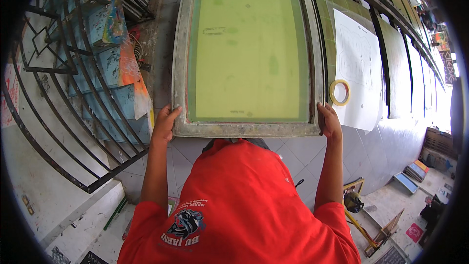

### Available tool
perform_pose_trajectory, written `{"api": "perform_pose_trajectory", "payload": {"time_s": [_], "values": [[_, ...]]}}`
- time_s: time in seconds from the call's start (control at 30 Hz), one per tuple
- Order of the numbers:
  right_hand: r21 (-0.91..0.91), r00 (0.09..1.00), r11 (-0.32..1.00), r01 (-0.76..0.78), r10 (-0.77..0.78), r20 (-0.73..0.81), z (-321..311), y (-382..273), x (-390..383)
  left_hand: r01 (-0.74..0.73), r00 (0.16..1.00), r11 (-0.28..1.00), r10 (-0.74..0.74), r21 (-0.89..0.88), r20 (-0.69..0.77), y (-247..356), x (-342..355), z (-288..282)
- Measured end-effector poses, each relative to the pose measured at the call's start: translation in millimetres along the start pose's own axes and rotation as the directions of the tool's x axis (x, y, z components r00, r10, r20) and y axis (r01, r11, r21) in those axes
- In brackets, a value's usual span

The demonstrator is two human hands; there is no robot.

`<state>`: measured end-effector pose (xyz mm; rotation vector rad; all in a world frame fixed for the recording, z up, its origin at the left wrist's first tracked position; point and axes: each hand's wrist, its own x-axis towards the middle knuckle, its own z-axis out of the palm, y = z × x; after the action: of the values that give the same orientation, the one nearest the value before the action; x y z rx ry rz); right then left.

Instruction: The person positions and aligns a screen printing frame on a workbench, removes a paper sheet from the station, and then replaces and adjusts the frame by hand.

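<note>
Both of my hands are gripping a screen printing frame (250,71), a worn grey rectangle stretched with yellow-green mesh that carries a few faint marks. At its near left corner, my left hand (165,121) is closed on the side, thumb on top. My right hand (330,120) grips the opposite side near the other corner, its fingers partly hidden by the rim. Just right of the frame lies a white paper sheet (359,56) with faint line drawings. A roll of yellowish tape (332,99) rests on that sheet's left edge.
Curved black metal bars (90,80) stand at the left, with paint-stained blue boards (105,68) behind them. Long dark rails (383,63) run along the right. Lower right, a yellow-framed object (359,227) and a wooden frame (388,230) sit on the floor.
</note>
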<state>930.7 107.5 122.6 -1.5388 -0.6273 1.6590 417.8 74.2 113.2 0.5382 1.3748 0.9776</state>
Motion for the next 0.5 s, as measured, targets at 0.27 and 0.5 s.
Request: {"api": "perform_pose_trajectory", "payload": {"time_s": [0.27,0.5], "values": [[0.092,0.999,0.995,-0.047,0.047,-0.001,-6.4,4.3,2.4,-0.006,1.000,1.000,0.007,0.028,-0.018,-0.7,-1.2,1.0],[0.333,0.996,0.939,0.089,-0.090,-0.013,-16.8,26.7,-14.1,-0.010,0.999,0.910,-0.004,-0.414,-0.032,-37.8,-10.2,-19.1]]}}
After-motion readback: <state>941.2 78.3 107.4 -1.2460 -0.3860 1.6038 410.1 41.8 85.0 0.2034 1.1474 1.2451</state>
